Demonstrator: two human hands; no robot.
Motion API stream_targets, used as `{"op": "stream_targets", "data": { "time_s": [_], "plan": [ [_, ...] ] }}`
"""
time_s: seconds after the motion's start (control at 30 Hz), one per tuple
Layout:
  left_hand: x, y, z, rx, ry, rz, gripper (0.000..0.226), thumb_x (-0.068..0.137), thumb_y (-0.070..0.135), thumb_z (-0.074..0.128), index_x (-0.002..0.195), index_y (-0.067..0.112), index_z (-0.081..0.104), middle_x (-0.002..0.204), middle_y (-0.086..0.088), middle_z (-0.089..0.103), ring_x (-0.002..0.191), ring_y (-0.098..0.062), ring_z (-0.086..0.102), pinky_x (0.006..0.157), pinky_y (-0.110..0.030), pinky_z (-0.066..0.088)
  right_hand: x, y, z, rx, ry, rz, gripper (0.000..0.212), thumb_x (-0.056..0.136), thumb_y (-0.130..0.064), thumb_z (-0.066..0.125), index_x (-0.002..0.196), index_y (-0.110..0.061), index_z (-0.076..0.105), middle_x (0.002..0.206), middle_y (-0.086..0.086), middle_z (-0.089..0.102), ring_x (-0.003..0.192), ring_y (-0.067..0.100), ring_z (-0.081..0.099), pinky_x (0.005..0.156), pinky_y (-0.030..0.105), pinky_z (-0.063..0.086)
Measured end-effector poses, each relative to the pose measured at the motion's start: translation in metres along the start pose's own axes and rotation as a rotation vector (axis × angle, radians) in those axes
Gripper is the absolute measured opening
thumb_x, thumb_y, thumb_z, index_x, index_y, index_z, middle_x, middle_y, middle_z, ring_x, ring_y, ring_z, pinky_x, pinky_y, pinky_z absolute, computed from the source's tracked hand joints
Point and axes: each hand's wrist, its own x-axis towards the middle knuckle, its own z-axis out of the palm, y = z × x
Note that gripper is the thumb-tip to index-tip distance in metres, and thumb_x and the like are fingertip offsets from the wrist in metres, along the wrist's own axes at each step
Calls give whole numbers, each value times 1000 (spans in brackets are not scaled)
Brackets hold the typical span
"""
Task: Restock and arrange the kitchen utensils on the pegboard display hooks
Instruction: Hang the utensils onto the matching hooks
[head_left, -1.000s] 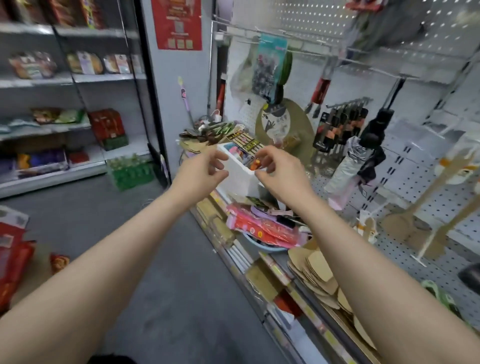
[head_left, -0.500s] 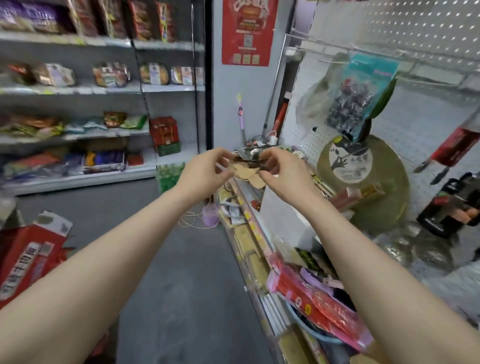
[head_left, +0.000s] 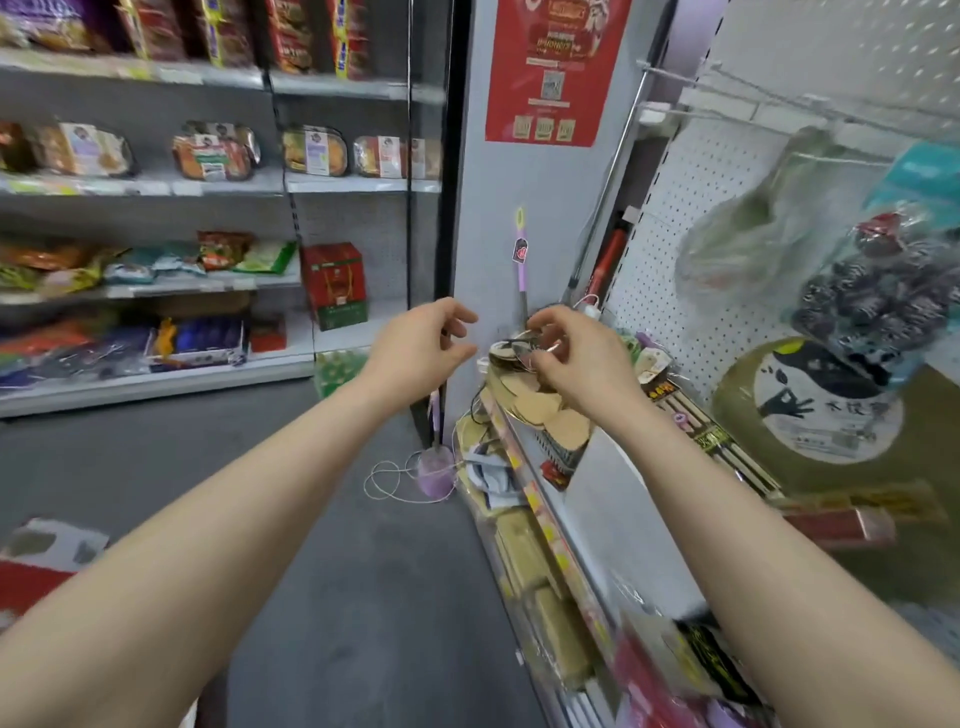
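Swung left since a second ago, bringing both hands to the far end of the shelf (head_left: 543, 512) at frame centre. Found right hand (head_left: 576, 364) curled, fingertips seemingly pinching a metal utensil (head_left: 511, 347) atop the wooden spoons (head_left: 540, 405), probably to lift it free. Found left hand (head_left: 421, 348) loosely curled, empty, just beside. Noted hooks (head_left: 727, 85) upper right, well apart; open aisle lower left.

Nothing reads letter for letter. On the far grey wall, a red poster (head_left: 545, 67) carries a QR code amid print too blurred to make out. On the right, against the pegboard (head_left: 857, 41), an olive round board (head_left: 924, 426) bears a white round label (head_left: 826, 400) with smeared black Chinese characters. Labels on the packets (head_left: 311, 150) on the left shelves (head_left: 337, 182) are blurred.
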Motion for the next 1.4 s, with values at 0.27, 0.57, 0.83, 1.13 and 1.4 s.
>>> {"op": "stream_targets", "data": {
  "time_s": [0.27, 0.57, 0.83, 1.13, 1.4],
  "plan": [
    [132, -74, -10, 6, -107, 88, 28, 88, 28, 66, 115, 28, 61, 100, 12, 63, 82, -5, 60, 73, -22, 45, 111, -3, 51, 5, 68, 133, 30, 87, -20, 64, 115, -29, 62, 98, -10, 64, 85, 10, 61, 82, 34, 52],
    [262, -113, 47, 11, -237, 174, 28, 88, 25, 64, 115, 27, 61, 102, 12, 61, 82, -7, 60, 77, -26, 48, 208, 52, 87, -18, 94, 279, 27, 88, -18, 66, 111, -31, 63, 98, -9, 65, 83, 13, 63, 81, 32, 52],
    [376, -115, 112, 4, -346, 219, 29, 90, 25, 63, 119, 23, 60, 107, 7, 62, 85, -9, 58, 78, -22, 42, 290, 128, 102, -40, 78, 373, 26, 88, -19, 66, 111, -31, 64, 99, -9, 65, 89, 16, 64, 84, 36, 52],
    [454, -132, 188, -35, -480, 217, 30, 88, 21, 64, 116, 14, 60, 105, -2, 66, 93, -24, 63, 83, -39, 52, 333, 200, 108, -136, 92, 551, 27, 88, -16, 62, 110, -31, 64, 99, -7, 65, 81, 17, 62, 78, 34, 51],
    [496, -173, 274, 18, -683, 299, 45, 89, 23, 61, 133, 19, 52, 122, -7, 60, 107, -27, 59, 88, -37, 50, 333, 238, 155, -140, 109, 836, 26, 91, -13, 62, 112, -29, 64, 106, -2, 68, 72, 13, 59, 89, 38, 50]
  ]
}}
